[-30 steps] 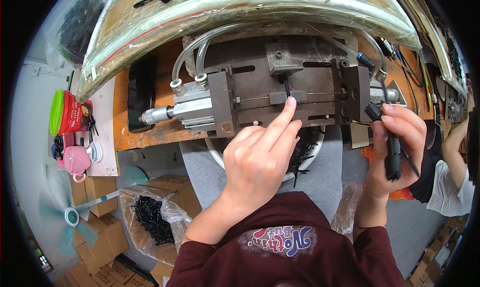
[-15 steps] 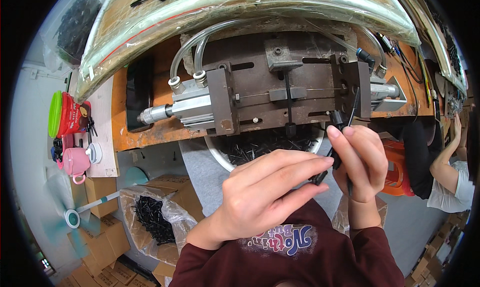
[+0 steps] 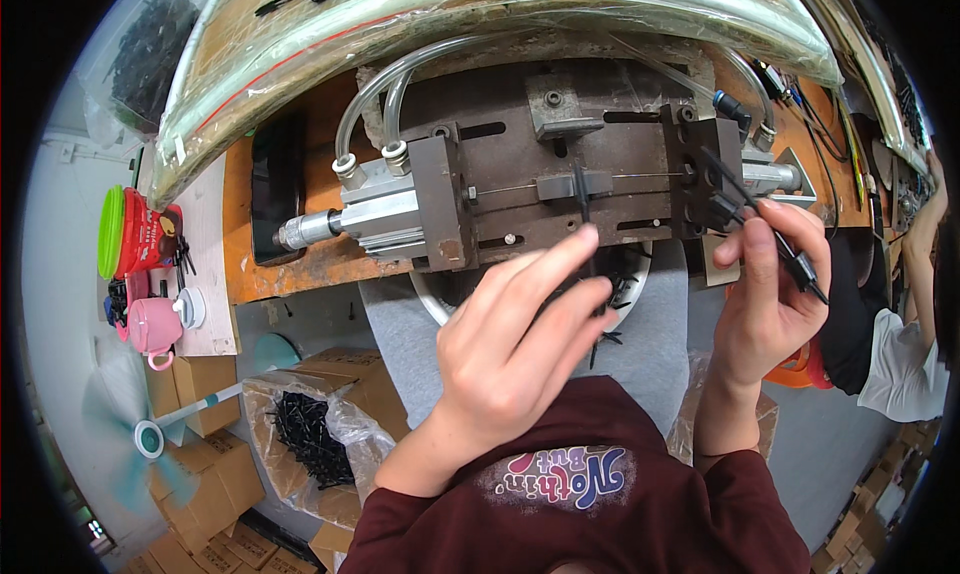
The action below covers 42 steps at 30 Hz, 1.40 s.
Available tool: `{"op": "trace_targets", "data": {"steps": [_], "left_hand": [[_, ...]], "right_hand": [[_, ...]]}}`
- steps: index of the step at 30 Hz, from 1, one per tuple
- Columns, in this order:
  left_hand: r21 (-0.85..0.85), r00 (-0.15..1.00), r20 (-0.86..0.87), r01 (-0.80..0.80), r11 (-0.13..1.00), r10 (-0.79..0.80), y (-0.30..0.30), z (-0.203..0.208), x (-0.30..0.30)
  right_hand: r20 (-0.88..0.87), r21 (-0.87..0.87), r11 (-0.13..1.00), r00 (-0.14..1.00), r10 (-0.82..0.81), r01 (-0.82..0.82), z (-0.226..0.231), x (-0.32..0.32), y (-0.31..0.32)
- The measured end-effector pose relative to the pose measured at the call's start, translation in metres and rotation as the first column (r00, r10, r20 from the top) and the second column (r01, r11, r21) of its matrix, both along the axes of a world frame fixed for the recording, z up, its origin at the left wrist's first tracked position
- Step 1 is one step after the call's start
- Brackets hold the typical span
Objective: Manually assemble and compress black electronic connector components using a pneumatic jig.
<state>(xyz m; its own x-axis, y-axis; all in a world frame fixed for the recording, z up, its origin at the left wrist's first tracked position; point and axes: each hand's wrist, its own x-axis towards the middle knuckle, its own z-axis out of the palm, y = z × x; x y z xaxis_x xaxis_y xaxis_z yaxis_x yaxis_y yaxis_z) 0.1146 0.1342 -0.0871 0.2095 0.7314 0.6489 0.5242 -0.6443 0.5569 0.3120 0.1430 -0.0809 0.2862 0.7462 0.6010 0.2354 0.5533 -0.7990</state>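
My left hand is at the front of the brown metal fixture. Its fingers are closed around the lower end of a slim black plastic rod, partly hiding it. The rod tilts across the small grey clamp blocks, its upper tip apart from the metal stop behind. Off to the right, my right hand grips black plastic rods between thumb and fingers. One points up toward the fixture, and a pointed end sticks out below the fingers; their exact number is hard to tell.
Air cylinders with clear hoses flank the fixture. Beneath it, a white tub rests on my lap. A bag of black parts in a carton, a spinning fan and a pink cup are left; another person sits right.
My hands have moved apart. The left went up and left to the rod in the fixture, which now tilts away from the stop. The right moved rightward with its black rods.
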Motion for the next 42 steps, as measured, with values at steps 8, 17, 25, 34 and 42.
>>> {"op": "trace_targets", "data": {"steps": [8,17,25,34,42], "left_hand": [[0.012,0.962,-0.260,-0.082,0.997,0.083,0.019,-0.007,0.006],[-0.039,0.961,-0.271,-0.071,0.997,0.058,0.018,-0.004,0.003],[-0.094,0.957,0.208,0.225,0.970,-0.202,-0.006,0.011,0.004],[-0.028,0.990,-0.142,-0.031,0.999,0.026,0.008,-0.003,0.001],[-0.004,0.963,-0.264,-0.059,0.998,0.056,0.019,-0.005,0.005]], "right_hand": [[0.362,0.089,0.977,0.908,-0.211,0.191,-0.001,0.000,-0.009],[0.628,0.212,0.969,0.741,-0.236,0.129,-0.002,-0.002,-0.019],[0.723,0.258,0.956,0.684,-0.098,-0.136,-0.009,-0.018,-0.014],[0.085,-0.116,0.992,0.995,0.051,-0.041,-0.004,-0.010,-0.011],[-0.241,-0.192,0.902,0.909,0.339,-0.387,-0.002,0.011,-0.023]]}}
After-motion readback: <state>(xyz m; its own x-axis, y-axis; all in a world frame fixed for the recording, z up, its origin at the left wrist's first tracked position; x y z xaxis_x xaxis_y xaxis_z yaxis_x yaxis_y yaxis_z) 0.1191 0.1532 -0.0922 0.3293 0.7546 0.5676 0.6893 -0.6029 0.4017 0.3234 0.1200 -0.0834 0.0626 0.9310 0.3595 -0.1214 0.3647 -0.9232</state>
